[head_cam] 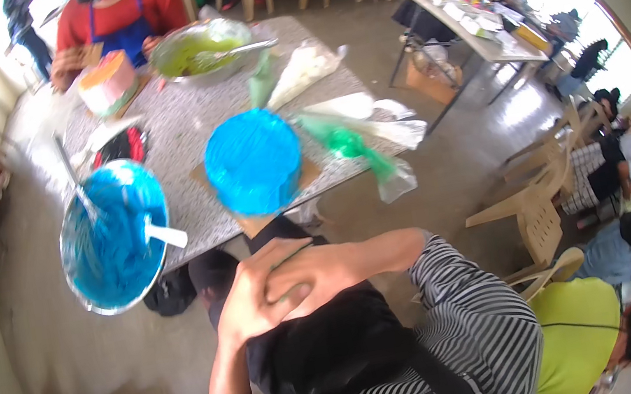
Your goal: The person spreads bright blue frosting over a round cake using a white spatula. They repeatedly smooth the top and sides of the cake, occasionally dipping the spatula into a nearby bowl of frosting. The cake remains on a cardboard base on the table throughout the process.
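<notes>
My left hand (247,293) and my right hand (309,273) are clasped together above my black apron, close to the table's near edge. Their fingers overlap, so the palms are hidden; a thin dark line crosses near the upper fingers. Just beyond them a round cake with bright blue icing (253,160) rests on a brown board (309,174). At the left, a metal bowl (74,278) holds blue icing (125,254), a whisk (76,180) and a white-handled tool (166,232). Right of the cake lie piping bags, one with green icing (344,141), others whitish (304,70).
Across the speckled table (179,132), a person in a blue apron (126,37) sits by a pink, orange and green cake (109,84) and a bowl of green icing (208,77). A side table (507,51) and plastic chairs (536,222) stand right; another person (581,328) is close by.
</notes>
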Available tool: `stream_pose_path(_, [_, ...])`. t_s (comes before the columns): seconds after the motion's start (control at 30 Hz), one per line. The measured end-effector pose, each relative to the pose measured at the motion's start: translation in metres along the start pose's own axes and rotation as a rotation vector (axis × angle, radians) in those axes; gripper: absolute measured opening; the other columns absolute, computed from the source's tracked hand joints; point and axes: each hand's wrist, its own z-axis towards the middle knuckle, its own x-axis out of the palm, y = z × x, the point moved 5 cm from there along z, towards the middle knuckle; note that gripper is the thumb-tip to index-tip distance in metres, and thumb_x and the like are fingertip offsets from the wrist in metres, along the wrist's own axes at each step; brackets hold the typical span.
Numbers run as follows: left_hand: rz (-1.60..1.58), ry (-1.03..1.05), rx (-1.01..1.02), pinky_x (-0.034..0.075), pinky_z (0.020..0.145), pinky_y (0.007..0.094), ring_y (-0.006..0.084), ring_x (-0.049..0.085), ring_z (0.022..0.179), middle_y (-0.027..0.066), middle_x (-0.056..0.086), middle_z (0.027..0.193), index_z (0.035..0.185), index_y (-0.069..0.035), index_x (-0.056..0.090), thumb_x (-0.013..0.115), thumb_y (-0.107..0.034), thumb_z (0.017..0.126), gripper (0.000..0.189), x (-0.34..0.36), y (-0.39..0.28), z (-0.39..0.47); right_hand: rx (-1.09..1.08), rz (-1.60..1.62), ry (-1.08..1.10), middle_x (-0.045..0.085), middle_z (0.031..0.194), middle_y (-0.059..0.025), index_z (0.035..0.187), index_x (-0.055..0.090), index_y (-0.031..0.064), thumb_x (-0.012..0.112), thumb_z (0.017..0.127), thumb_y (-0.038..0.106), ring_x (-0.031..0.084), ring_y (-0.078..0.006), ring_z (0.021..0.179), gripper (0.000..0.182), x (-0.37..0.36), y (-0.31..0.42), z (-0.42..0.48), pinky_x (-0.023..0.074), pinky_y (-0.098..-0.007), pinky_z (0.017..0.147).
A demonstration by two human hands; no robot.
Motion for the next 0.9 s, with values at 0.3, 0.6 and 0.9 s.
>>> stream_pose_path(0.3, [-0.009, 0.276, 0.160, 0.045, 0.097, 0.0447, 0.0392, 0.055, 0.115, 0.0246, 0.054, 0.126, 0.139, 0.002, 0.038, 0.078, -0.022, 0.066, 0.086, 0.012, -0.040, 0.008, 0.050, 0.140, 0.238, 0.063, 0.094, -0.0066, 0.105, 0.061, 0.0043, 0.066, 0.083, 0.019, 0.062, -0.0196, 0.088, 0.027, 0.009, 0.021, -0.012, 0.0495, -0.0341, 0.077])
stream_pose_path(0.6, [-0.001, 0.304, -0.040, 0.052, 0.083, 0.0408, 0.0336, 0.066, 0.094, 0.0180, 0.067, 0.101, 0.130, -0.006, 0.046, 0.081, -0.022, 0.060, 0.080, 0.035, -0.058, 0.023, 0.016, 0.134, 0.251, 0.063, 0.090, -0.0069, 0.102, 0.062, 0.0049, 0.066, 0.082, 0.019, 0.062, -0.0199, 0.084, 0.025, 0.012, 0.036, -0.013, 0.0492, -0.0338, 0.075])
stream_pose_path(0.9, [-0.078, 0.072, 0.031, 0.054, 0.071, 0.0395, 0.0328, 0.067, 0.080, 0.0159, 0.067, 0.091, 0.124, -0.005, 0.051, 0.076, -0.019, 0.055, 0.075, 0.048, -0.048, 0.019, -0.016, 0.126, 0.252, 0.062, 0.086, -0.0073, 0.099, 0.063, 0.0056, 0.066, 0.080, 0.019, 0.062, -0.0201, 0.081, 0.023, 0.010, 0.045, -0.017, 0.0488, -0.0335, 0.072])
